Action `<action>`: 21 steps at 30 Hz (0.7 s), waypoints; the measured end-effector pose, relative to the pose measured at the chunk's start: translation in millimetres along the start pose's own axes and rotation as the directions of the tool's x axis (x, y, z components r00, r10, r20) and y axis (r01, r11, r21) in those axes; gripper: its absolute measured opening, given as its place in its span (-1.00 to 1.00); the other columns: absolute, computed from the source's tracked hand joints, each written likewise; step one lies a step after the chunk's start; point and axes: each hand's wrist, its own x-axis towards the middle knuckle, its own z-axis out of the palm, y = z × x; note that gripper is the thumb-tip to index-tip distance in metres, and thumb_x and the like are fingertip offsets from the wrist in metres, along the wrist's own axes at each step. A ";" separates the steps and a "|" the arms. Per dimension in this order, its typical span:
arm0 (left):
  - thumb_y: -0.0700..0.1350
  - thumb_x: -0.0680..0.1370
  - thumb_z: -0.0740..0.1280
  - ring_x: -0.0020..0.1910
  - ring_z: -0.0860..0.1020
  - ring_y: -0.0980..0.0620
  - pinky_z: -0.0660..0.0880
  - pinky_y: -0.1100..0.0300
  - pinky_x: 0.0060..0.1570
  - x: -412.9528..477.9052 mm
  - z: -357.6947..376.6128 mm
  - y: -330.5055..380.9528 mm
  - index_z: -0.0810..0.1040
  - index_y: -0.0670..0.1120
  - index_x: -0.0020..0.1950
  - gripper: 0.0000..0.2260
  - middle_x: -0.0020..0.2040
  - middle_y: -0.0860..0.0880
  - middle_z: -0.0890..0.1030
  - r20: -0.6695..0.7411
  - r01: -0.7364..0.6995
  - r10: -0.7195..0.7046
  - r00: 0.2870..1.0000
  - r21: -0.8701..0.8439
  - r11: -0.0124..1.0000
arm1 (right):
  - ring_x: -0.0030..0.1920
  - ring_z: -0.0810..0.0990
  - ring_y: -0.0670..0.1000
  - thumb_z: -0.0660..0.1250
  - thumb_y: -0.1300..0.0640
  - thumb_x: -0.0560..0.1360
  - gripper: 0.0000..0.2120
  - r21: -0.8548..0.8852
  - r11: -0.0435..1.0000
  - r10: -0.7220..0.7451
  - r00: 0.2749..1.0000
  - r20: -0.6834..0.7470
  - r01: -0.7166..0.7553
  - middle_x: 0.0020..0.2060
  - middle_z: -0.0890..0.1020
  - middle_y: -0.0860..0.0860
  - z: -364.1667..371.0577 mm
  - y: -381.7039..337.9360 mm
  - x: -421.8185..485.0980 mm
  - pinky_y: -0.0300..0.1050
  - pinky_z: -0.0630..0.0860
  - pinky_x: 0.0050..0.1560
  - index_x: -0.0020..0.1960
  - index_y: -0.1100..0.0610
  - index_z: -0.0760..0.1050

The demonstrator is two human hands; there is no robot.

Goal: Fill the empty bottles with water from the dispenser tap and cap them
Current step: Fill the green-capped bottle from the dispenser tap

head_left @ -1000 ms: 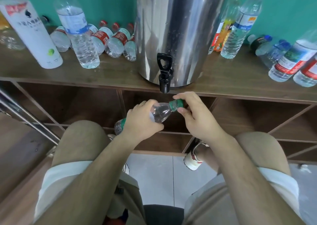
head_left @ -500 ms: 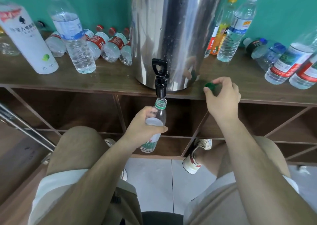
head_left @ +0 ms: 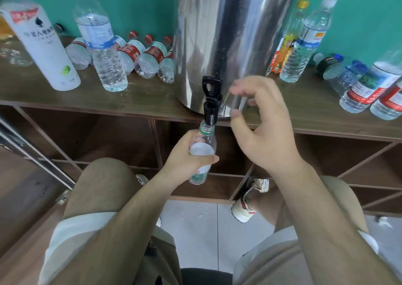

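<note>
Left hand (head_left: 185,156) grips the small clear bottle (head_left: 205,145) around its shoulder. The bottle is upright and uncapped, its mouth directly below the black tap (head_left: 210,102) of the steel dispenser (head_left: 228,34); contact cannot be told. Judged: held there so the flow drops straight in.

Right hand (head_left: 261,132) is just right of the tap, fingers loosely curled and blurred, nothing seen in it. Judged: placed to work the lever. No cap in view. The bottle looks empty.

Writing: the held bottle's green label shows 水. The tall white bottle (head_left: 43,45), far left, carries Chinese characters too blurred to read. Red-labelled bottles (head_left: 150,56) lie on the wooden shelf (head_left: 130,104), print illegible.
</note>
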 end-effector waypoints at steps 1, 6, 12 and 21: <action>-0.10 0.39 0.65 0.17 0.66 -0.01 0.63 -0.08 0.21 -0.3 0.3 1.1 0.50 0.15 0.32 -0.42 0.15 0.04 0.66 0.006 -0.006 0.006 1.000 -0.011 1.000 | 0.29 0.51 -0.01 0.39 0.30 0.52 -0.60 0.030 0.999 0.018 0.997 0.081 -0.020 0.26 0.54 0.04 0.5 -10.0 7.8 -0.11 0.45 0.30 0.35 0.21 0.50; -0.03 0.37 0.63 0.19 0.64 0.00 0.61 -0.11 0.25 -0.4 0.3 5.4 0.50 0.19 0.33 -0.41 0.16 0.08 0.64 0.019 -0.041 0.042 0.999 -0.025 0.999 | 0.08 0.66 0.06 0.41 0.20 0.60 -0.57 -0.079 0.985 0.173 0.910 0.377 -0.155 0.15 0.67 -0.04 1.6 -20.9 42.0 0.10 0.58 0.17 0.44 0.04 0.46; -0.02 0.38 0.64 0.13 0.64 0.10 0.63 0.08 0.15 1.6 -0.1 4.2 0.52 0.28 0.20 -0.50 0.07 0.18 0.64 0.029 -0.038 0.038 0.999 -0.024 0.999 | -0.09 0.66 0.13 0.39 0.24 0.60 -0.74 -0.065 0.998 0.048 0.939 0.340 -0.027 -0.04 0.68 -0.02 4.1 -12.3 41.6 0.14 0.60 0.00 0.27 0.09 0.55; -0.08 0.41 0.64 0.17 0.65 0.13 0.59 0.13 0.14 -3.9 1.2 12.8 0.52 0.12 0.34 -0.44 0.15 0.11 0.67 0.031 -0.040 0.040 0.999 -0.008 0.999 | 0.41 0.57 0.17 0.29 0.45 0.55 -0.72 -0.109 0.946 -0.290 0.946 0.142 0.306 0.27 0.67 0.13 25.7 4.4 -3.1 0.17 0.56 0.32 0.19 0.31 0.67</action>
